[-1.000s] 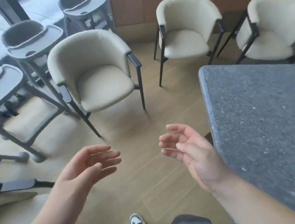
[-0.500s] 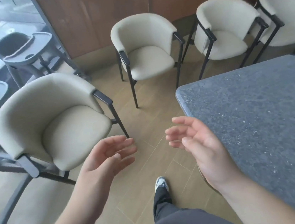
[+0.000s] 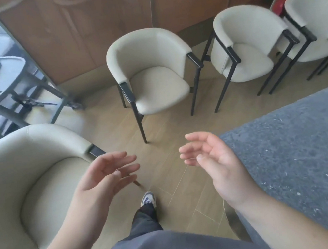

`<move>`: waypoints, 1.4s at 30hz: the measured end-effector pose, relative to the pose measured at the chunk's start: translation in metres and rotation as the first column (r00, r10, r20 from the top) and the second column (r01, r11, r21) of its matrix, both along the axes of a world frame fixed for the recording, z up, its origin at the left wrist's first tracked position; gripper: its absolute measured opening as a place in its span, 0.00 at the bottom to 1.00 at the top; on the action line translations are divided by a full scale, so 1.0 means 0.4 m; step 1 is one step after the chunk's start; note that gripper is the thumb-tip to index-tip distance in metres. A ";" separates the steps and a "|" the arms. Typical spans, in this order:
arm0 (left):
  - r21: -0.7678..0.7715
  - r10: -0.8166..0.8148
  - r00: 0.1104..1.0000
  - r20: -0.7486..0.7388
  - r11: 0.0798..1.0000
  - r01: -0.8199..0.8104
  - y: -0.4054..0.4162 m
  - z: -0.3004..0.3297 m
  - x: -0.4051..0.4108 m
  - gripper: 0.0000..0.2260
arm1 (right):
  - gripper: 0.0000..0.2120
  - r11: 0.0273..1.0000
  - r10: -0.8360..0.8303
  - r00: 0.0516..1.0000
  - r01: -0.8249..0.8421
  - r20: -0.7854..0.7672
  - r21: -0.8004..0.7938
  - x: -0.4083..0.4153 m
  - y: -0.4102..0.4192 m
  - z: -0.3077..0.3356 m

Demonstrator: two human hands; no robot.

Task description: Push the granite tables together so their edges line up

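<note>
Left hand: my left hand (image 3: 105, 175) hangs over the floor in front of me, palm turned inward, fingers loosely spread and relaxed, holding nothing.
Right hand: my right hand (image 3: 213, 159) mirrors it, fingers relaxed and a little curved, empty, just beside the near corner of the granite table (image 3: 298, 149) but not touching it as far as I can tell.
Task object: I see only 1 granite table, a dark speckled slab filling the lower right of the head view, with its rounded corner pointing toward my hands. The 2nd table is not in view, so I cannot tell where its edge lies or how wide the gap is.
Surroundings: 1 cream armchair (image 3: 32, 188) sits close on my left, almost under my left forearm. Another cream chair (image 3: 152, 72) stands ahead by the wooden wall, and 2 more stand further right.
Step in hand: I judge I am approaching the table, with no push begun.
Risk 1: pushing from this corner alone would likely swing the slab instead of sliding it straight, leaving the edges skewed.
Risk 2: granite looks heavy, so a sudden shove from loose hands could slip off the rounded edge.
Risk 3: my foot (image 3: 147, 198) is planted near the table base and could be caught if the table shifts my way.
Risk 4: stepping back, I could bump the near armchair.
</note>
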State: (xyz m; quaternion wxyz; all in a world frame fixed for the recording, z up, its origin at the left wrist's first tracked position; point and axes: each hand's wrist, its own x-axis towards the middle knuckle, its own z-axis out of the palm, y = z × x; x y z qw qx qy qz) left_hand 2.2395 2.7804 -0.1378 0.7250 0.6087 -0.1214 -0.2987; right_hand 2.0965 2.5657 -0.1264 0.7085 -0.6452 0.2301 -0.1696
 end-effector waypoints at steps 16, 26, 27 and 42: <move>0.127 -0.517 0.856 0.033 0.851 0.509 -0.582 0.016 0.630 0.16 | 0.19 0.895 -0.446 0.886 0.442 -0.128 -0.059 0.435 -0.310 -0.011; 0.239 -0.744 0.663 0.086 0.661 0.711 -1.106 0.006 0.702 0.15 | 0.18 0.694 -0.718 0.693 0.720 -0.061 0.007 0.449 -0.669 -0.096; 0.256 -0.765 0.636 0.101 0.638 0.726 -1.167 0.002 0.706 0.14 | 0.18 0.675 -0.737 0.674 0.738 -0.052 0.015 0.455 -0.720 -0.107; 0.264 -0.933 0.337 0.128 0.360 0.895 -1.912 0.014 0.651 0.20 | 0.20 0.358 -0.924 0.366 0.930 -0.114 0.087 0.426 -1.254 -0.060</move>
